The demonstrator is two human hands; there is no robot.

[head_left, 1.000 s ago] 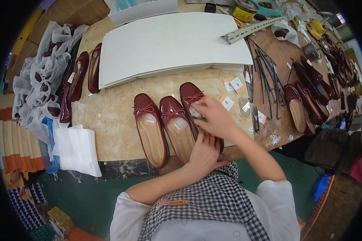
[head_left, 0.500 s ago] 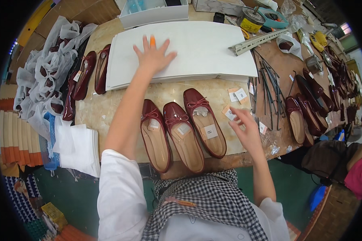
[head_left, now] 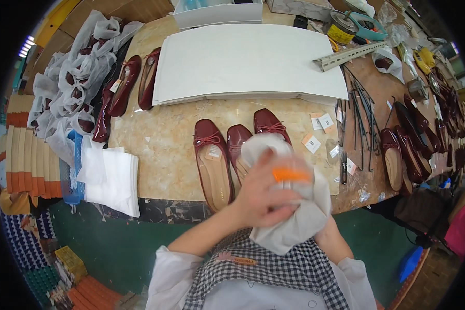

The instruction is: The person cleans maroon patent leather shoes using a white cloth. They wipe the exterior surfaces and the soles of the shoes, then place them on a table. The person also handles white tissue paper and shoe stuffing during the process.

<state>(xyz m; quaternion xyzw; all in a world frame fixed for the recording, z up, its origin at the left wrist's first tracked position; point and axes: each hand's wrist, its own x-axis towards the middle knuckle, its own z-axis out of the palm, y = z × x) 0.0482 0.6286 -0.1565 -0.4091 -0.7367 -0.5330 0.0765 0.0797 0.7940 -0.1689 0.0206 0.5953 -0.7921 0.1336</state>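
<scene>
My left hand [head_left: 274, 188], with an orange band round one finger, is closed on a crumpled off-white sheet of paper [head_left: 318, 201] in front of my apron. Motion blurs its fingers. Behind the sheet my right hand is hidden; only its forearm [head_left: 336, 240] shows. Three dark red ballet flats with bows lie just beyond, toes pointing away. The left shoe [head_left: 214, 170] is mostly uncovered and has a tag inside. Paper and hand cover much of the middle shoe [head_left: 237, 137] and the right shoe [head_left: 267, 121].
A stack of large white sheets [head_left: 248, 62] lies farther back, a metal angle bar [head_left: 346, 56] on its right corner. Square tags [head_left: 311, 143] and black rods [head_left: 364, 113] lie to the right. Bagged shoes [head_left: 75, 77] and folded white sheets [head_left: 113, 178] are at left.
My left hand has left the white stack and come back toward me, now gripping a crumpled sheet. My right hand has moved nearer my body behind it. The view has shifted slightly.
</scene>
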